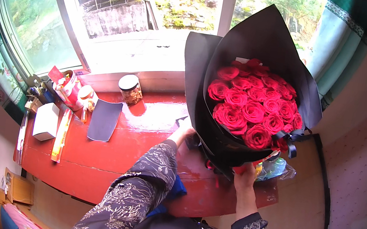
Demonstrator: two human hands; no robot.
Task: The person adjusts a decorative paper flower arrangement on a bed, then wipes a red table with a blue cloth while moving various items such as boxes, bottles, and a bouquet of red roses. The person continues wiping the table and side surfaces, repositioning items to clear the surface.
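Observation:
A large bouquet of red roses [253,111] in black wrapping paper [263,36] leans over the right part of the red table, its open top tilted toward me. My right hand [245,174] is closed around the bottom of the bouquet, where the paper narrows. At the bouquet's left side, my left hand [184,130] is closed on the lower edge of the black wrapping paper, its fingertips partly hidden. A dark ribbon bow [292,142] hangs at the bouquet's right side. Clear plastic packaging [275,170] shows partly behind my right hand.
On the red table [138,155] are a flat black sheet [104,121], a jar with brown contents [130,89], a white box [46,121], a yellow-orange strip package [62,136] and a red-and-white container [68,89]. A window with a sill [140,55] stands behind. Cardboard boxes [18,186] lie at lower left.

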